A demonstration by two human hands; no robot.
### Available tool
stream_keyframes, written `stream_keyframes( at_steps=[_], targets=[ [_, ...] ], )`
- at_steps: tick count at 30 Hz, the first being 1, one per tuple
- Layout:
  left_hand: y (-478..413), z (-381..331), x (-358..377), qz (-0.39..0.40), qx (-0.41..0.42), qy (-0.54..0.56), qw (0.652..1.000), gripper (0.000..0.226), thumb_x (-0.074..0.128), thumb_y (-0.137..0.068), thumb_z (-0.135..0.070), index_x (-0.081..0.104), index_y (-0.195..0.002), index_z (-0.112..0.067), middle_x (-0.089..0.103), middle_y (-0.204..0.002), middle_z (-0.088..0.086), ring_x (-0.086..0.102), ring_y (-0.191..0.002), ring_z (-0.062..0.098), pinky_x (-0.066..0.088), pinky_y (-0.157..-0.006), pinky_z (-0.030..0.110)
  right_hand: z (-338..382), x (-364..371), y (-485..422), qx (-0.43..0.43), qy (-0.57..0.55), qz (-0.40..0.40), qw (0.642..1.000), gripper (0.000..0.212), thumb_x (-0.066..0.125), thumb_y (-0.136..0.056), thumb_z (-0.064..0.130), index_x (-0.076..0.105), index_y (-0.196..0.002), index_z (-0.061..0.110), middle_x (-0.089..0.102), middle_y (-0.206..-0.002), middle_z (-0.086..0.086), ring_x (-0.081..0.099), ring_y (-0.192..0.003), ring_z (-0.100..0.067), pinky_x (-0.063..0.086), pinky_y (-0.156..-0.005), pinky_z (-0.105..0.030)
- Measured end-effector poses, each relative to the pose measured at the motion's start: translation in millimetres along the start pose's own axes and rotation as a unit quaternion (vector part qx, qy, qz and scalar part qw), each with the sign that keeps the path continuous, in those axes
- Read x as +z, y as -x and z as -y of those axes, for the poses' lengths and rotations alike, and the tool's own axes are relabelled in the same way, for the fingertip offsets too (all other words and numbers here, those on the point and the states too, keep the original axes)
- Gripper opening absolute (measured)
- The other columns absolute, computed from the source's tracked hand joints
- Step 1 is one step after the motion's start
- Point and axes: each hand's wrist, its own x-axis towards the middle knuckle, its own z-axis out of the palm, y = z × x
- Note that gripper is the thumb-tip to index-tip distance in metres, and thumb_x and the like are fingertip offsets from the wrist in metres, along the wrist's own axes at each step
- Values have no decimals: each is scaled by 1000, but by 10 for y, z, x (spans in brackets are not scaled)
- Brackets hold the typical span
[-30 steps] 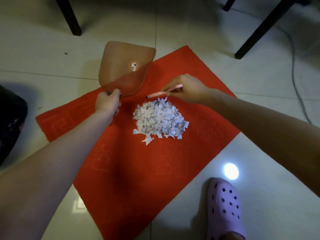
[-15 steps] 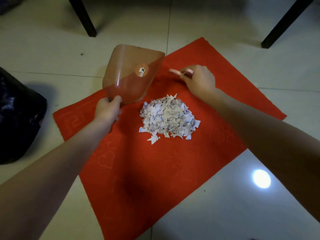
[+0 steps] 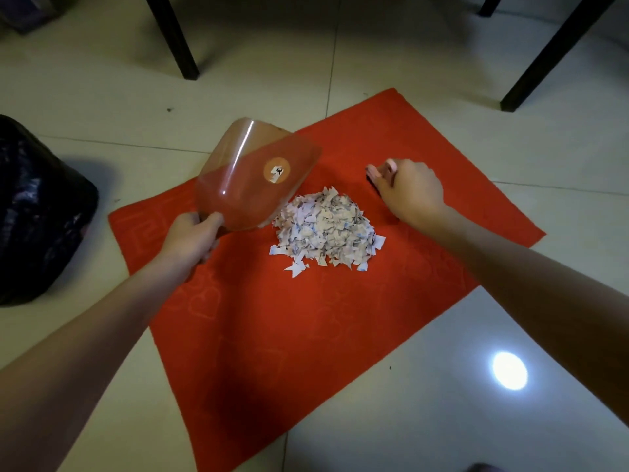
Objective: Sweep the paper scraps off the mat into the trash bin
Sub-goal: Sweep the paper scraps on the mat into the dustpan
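Note:
A heap of white paper scraps [image 3: 325, 229] lies in the middle of a red mat [image 3: 306, 318] on the tiled floor. My left hand [image 3: 192, 236] grips the handle of a translucent brown dustpan [image 3: 252, 178], which is tilted up just left of the heap, its lip near the scraps. My right hand [image 3: 410, 192] holds a small pink brush [image 3: 381, 170] on the mat, behind and to the right of the heap. The brush's bristles are mostly hidden by my fingers. A black trash bag [image 3: 37, 212] sits on the floor at the left.
Dark furniture legs stand on the floor behind the mat, one at the left [image 3: 173, 39] and one at the right [image 3: 548, 56]. A bright light reflection [image 3: 509, 370] shines on the tiles at the right.
My right hand carried the brush from the heap's far side round to its right. My left hand lifted and tilted the dustpan and brought it closer to the scraps.

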Motion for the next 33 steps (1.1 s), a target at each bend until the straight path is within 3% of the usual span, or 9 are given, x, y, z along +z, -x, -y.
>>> stream_keyframes(
  at_steps=[2, 6, 10, 13, 17, 20, 25, 29, 33],
  targets=[
    [30, 22, -34, -5, -3, -5, 1000, 19, 54, -86, -23, 51, -72, -11, 45, -53, 7, 34, -37, 17, 28, -44, 26, -36, 82, 96, 1, 20, 18, 1000, 23, 45, -96, 30, 56, -86, 13, 60, -72, -9, 63, -68, -33, 51, -61, -35],
    [89, 42, -99, 3, 2, -24, 1000, 20, 53, -85, -23, 51, -70, -11, 46, -52, 5, 36, -39, 18, 30, -46, 27, 18, 159, 269, -39, 6, 69, 997, 17, 47, -92, 17, 59, -100, 7, 60, -75, -8, 58, -63, -29, 44, -54, -30],
    [156, 26, -109, 6, 13, -61, 998, 26, 54, -85, -24, 50, -62, -11, 48, -50, 4, 40, -41, 20, 33, -49, 28, 135, -19, 281, -65, -72, 24, 995, 29, 43, -96, 26, 64, -103, 7, 66, -78, -13, 63, -64, -30, 49, -56, -33],
    [222, 29, -99, 14, 17, -82, 996, 27, 54, -86, -24, 51, -63, -10, 50, -52, 5, 42, -43, 21, 35, -51, 29, 79, -136, 245, -58, -29, -5, 998, 24, 44, -95, 26, 62, -94, 9, 62, -69, -9, 62, -64, -31, 50, -58, -33],
    [287, -3, -103, 23, 23, -97, 995, 25, 54, -88, -23, 52, -66, -11, 51, -55, 6, 43, -45, 21, 35, -50, 28, 12, -139, 318, 33, 47, 107, 993, 12, 48, -87, 12, 55, -80, 5, 60, -73, -12, 59, -65, -29, 41, -51, -27],
    [313, -38, -129, 15, 31, -107, 994, 24, 54, -88, -24, 53, -68, -10, 53, -56, 7, 44, -45, 21, 35, -50, 28, 14, -35, 416, 60, -2, 161, 985, 13, 50, -87, 12, 56, -78, 5, 57, -69, -7, 54, -60, -20, 40, -47, -25],
    [349, -47, -216, 9, 30, -131, 991, 23, 53, -88, -26, 54, -71, -10, 54, -58, 7, 46, -47, 20, 36, -50, 28, 100, -153, 390, 27, -92, 74, 993, 29, 49, -90, 13, 45, -61, 14, 47, -59, 0, 43, -52, -14, 28, -44, -24],
    [380, 11, -294, 2, 14, -162, 987, 23, 55, -87, -27, 56, -71, -10, 58, -58, 7, 49, -47, 20, 39, -53, 29, 127, -161, 346, 14, -52, 70, 996, 13, 50, -87, 12, 55, -76, 7, 50, -65, -2, 51, -65, -24, 34, -55, -26],
    [414, 76, -352, 6, -3, -163, 987, 23, 57, -87, -28, 59, -74, -10, 59, -59, 7, 50, -48, 20, 41, -54, 28, 185, -100, 369, -23, -94, 36, 995, 15, 50, -89, 20, 56, -78, 12, 55, -67, -2, 55, -65, -25, 33, -49, -25]
  ],
)
